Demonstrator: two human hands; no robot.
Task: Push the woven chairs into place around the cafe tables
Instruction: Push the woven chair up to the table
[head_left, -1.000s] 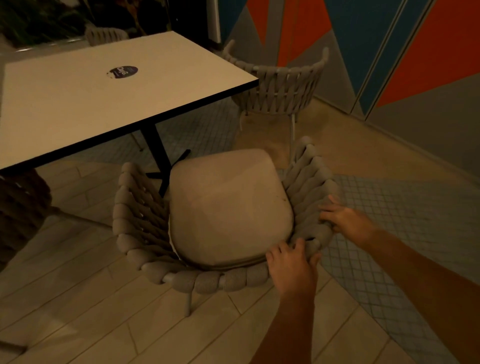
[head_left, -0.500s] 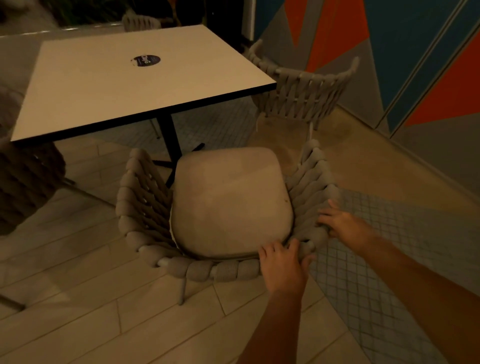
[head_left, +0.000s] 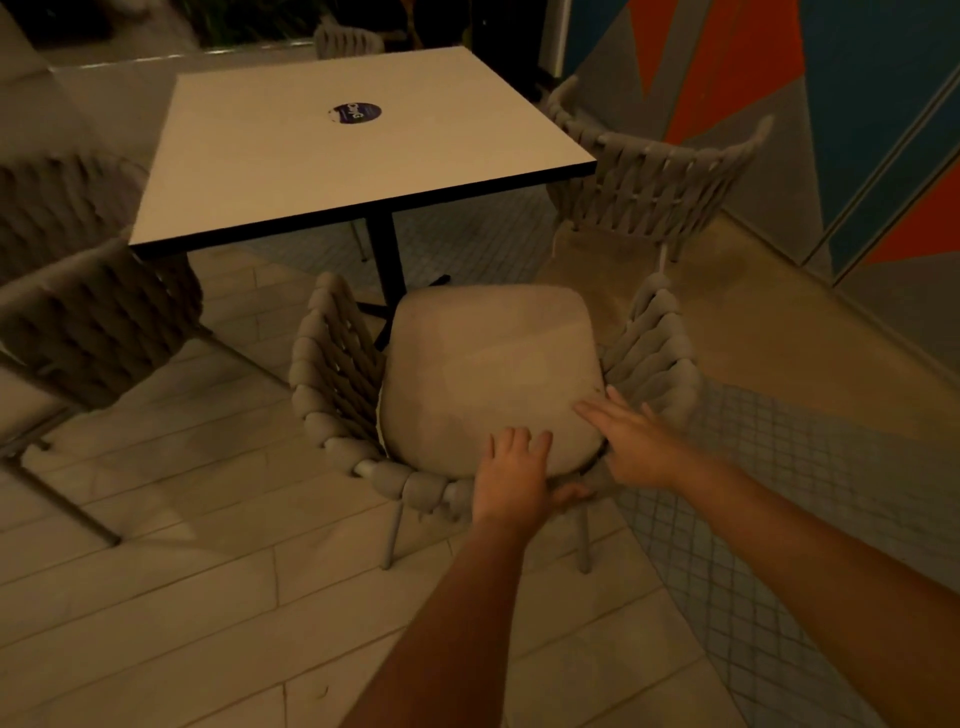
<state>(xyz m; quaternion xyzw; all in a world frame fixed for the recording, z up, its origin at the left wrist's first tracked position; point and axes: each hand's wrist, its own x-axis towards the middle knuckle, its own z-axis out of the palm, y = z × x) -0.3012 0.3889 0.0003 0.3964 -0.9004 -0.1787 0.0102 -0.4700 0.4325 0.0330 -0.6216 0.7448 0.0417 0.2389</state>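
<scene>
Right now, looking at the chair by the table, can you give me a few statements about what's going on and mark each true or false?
1. The left hand is on the back edge of the chair. True.
2. The right hand holds a cup. False: it lies flat with straight fingers on the cushion.
3. The chair's seat is tucked fully under the table. False: the whole cushion shows, in front of the table's edge.
4. A round dark sticker sits on the tabletop. True.
5. Only one chair is in view. False: another chair stands at the table's right, and others show at the left and far side.
</scene>
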